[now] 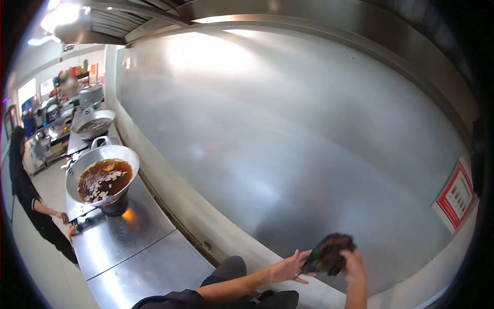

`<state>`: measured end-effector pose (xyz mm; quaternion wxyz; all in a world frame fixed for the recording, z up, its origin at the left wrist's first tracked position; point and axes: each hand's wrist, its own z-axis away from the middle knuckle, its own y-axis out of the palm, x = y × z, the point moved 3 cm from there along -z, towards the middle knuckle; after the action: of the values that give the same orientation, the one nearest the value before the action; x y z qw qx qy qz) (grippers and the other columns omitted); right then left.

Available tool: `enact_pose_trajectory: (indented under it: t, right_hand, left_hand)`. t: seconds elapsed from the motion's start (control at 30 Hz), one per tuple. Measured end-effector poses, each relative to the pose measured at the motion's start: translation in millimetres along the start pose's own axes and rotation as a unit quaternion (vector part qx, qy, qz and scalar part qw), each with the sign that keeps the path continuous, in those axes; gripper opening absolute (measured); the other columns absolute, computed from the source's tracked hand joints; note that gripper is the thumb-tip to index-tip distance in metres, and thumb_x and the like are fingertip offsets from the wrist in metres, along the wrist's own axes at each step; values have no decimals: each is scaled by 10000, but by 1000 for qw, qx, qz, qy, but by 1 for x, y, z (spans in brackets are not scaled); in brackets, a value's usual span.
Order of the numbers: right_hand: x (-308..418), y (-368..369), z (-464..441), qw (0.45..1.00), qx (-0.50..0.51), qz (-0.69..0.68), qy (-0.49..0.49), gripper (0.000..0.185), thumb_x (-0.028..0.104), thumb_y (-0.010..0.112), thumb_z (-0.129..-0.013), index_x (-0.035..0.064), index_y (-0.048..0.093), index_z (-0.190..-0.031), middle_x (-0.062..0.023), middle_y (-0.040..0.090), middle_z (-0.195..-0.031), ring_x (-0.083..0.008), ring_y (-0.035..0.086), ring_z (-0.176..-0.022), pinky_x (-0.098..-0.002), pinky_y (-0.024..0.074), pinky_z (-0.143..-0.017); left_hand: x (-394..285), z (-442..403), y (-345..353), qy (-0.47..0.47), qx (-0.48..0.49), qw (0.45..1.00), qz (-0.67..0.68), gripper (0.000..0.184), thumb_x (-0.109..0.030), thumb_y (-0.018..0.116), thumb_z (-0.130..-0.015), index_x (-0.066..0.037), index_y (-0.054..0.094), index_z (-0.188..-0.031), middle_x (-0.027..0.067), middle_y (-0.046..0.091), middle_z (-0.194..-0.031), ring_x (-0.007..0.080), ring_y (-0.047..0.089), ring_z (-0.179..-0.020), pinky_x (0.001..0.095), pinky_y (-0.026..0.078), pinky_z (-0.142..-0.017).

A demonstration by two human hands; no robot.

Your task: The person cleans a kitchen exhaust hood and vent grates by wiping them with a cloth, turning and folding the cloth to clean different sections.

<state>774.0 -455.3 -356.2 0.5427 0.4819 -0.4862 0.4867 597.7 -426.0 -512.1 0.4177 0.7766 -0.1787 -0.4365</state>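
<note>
My right hand grips a dark, crumpled bundle at its right side. The bundle is black and reddish-brown with a greenish edge, and motion blurs it too much to tell its kind. My left hand is at the bundle's left edge, fingers spread and thumb raised. Its fingertips seem to touch that edge; part of them is hidden behind it. Both hands are low in the view, in front of the grey metal wall panel.
At left, a large wok of brown liquid with pale floating pieces sits over a flame on the steel counter. A second wok stands behind. A person in dark clothes reaches toward the counter's front. A red-and-white sign hangs right.
</note>
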Motion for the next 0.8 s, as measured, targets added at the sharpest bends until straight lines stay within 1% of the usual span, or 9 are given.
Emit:
enact_pose_trajectory:
  t: [0.13,0.23,0.27,0.37,0.43,0.53,0.73,0.77,0.8]
  right_hand:
    - [-75,18,-5,995,80,51,24,402,60,678,-850,-2,571,-1233,-81,651,-1132,-195,623,-1038,-342,506,-908]
    - [-89,22,3,973,9,227,-28,382,60,666,-861,-12,569,-1223,-73,644,-1137,-198,615,-1034,-342,488,-920]
    - [-101,14,1,973,21,228,-34,379,56,651,-865,-11,564,-1228,-77,645,-1115,-195,614,-1021,-340,475,-934]
    - [-122,-4,11,977,-22,212,-24,387,136,697,-899,-25,620,-1242,-130,684,-1084,-262,645,-991,-375,539,-879]
    - [-123,-9,26,949,-83,301,37,436,210,613,-977,-30,557,-1337,-151,645,-1236,-274,615,-1084,-381,512,-940]
    - [-184,-47,32,983,-135,122,-4,495,232,576,-999,-21,482,-1413,-171,559,-1390,-286,577,-1186,-432,489,-979]
    - [-208,-39,42,986,-164,19,16,437,186,580,-965,0,516,-1356,-166,588,-1317,-298,598,-1124,-437,502,-948]
    - [-210,-39,43,986,-164,9,17,428,178,580,-959,4,522,-1346,-166,593,-1305,-301,601,-1113,-438,504,-942]
    - [-213,-38,43,986,-165,0,19,420,170,581,-953,7,527,-1336,-165,597,-1293,-303,605,-1103,-439,506,-937]
  left_hand:
    - [-1,31,9,-32,-20,989,144,701,-662,331,-993,-235,287,-1548,64,414,-1517,275,474,-1345,522,463,-1062]
    - [1,34,12,-13,-50,996,73,610,-543,450,-1021,-232,325,-1530,55,448,-1486,260,505,-1318,470,513,-1012]
    - [0,35,14,12,-67,996,62,536,-378,546,-1019,-226,376,-1504,42,502,-1429,232,539,-1268,428,540,-955]
    - [3,32,1,-6,-123,992,-3,572,-291,586,-1005,-208,354,-1521,26,475,-1447,209,538,-1243,380,534,-936]
    - [7,23,-11,22,-133,989,-62,501,-199,607,-974,-185,454,-1451,20,551,-1355,181,555,-1195,354,506,-936]
    - [18,-1,-34,88,-146,959,-228,428,-110,604,-924,-151,543,-1346,21,619,-1244,174,592,-1119,333,522,-879]
    - [13,-13,28,215,-138,811,-527,362,63,552,-838,-47,580,-1181,150,620,-1131,331,628,-1022,390,479,-919]
    - [19,-16,33,158,-127,837,-508,343,45,577,-837,-37,581,-1170,143,621,-1107,318,617,-1058,405,482,-909]
    - [28,-22,31,171,-91,803,-563,309,15,586,-867,-40,583,-1171,132,620,-1123,297,609,-1079,405,483,-915]
